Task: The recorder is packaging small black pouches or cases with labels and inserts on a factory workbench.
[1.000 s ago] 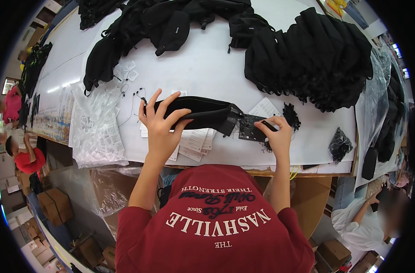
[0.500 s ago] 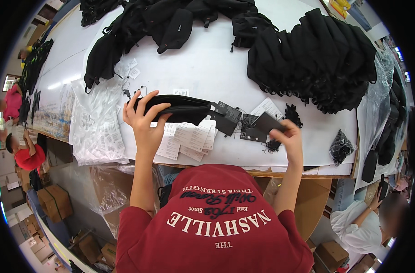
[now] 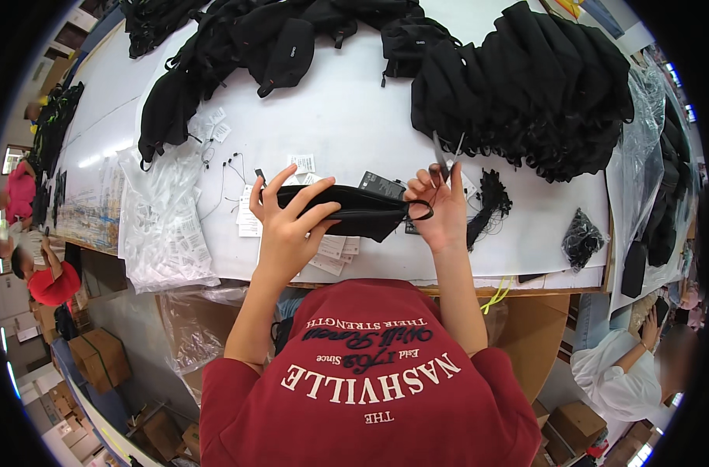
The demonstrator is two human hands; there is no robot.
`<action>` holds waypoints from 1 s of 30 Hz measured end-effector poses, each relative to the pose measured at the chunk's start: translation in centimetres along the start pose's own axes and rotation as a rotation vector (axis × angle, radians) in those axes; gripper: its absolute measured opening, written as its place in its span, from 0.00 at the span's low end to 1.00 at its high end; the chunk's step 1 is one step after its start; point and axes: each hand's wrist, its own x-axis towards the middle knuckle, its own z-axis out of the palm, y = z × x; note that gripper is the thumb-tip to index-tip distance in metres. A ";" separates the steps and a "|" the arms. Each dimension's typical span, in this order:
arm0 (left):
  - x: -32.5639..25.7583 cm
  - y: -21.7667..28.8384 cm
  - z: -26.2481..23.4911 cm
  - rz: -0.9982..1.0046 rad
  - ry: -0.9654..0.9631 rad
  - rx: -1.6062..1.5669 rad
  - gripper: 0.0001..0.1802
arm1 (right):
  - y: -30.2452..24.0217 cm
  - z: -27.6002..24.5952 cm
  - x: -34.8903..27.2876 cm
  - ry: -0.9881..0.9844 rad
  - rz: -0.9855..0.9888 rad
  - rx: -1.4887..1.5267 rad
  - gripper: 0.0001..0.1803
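My left hand (image 3: 290,226) grips a black fabric pouch (image 3: 370,222) by its left end, fingers over the upper edge, and its mouth gapes. At the pouch's right end my right hand (image 3: 441,212) is closed on a pair of scissors (image 3: 441,159), blades pointing up and apart. A black loop (image 3: 421,208) shows by the right fingers; whether it belongs to the scissors or the pouch I cannot tell. Behind the pouch lies a dark printed tag (image 3: 381,185). White printed cards (image 3: 331,257) lie partly hidden under the pouch and left hand.
Black pouches lie heaped at the back (image 3: 284,54) and stacked at the right (image 3: 518,93). Clear plastic bags of white labels (image 3: 164,226) sit at the left. Black cords (image 3: 490,202) and a small bag (image 3: 582,240) lie rightward. Yellow strands (image 3: 498,294) hang over the front edge.
My right hand has let go of the dark tag, moved left to the pouch's end and now holds scissors. My left hand has shifted right and nearer with the pouch. Yellow strands have appeared.
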 end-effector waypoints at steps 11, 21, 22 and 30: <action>-0.7 0.7 0.5 0.048 -0.093 -0.044 0.09 | 0.3 0.9 -0.5 -0.078 -0.010 -0.062 0.15; -0.9 0.6 0.2 0.046 -0.087 -0.050 0.09 | -0.8 -0.3 -0.6 -0.016 0.038 0.013 0.12; -1.0 0.6 0.2 0.044 -0.084 -0.051 0.09 | -1.0 -0.3 -0.5 -0.016 0.039 0.011 0.12; -1.0 1.0 -0.2 0.024 -0.247 -0.084 0.07 | 0.5 4.3 -2.0 0.069 -0.311 -1.376 0.15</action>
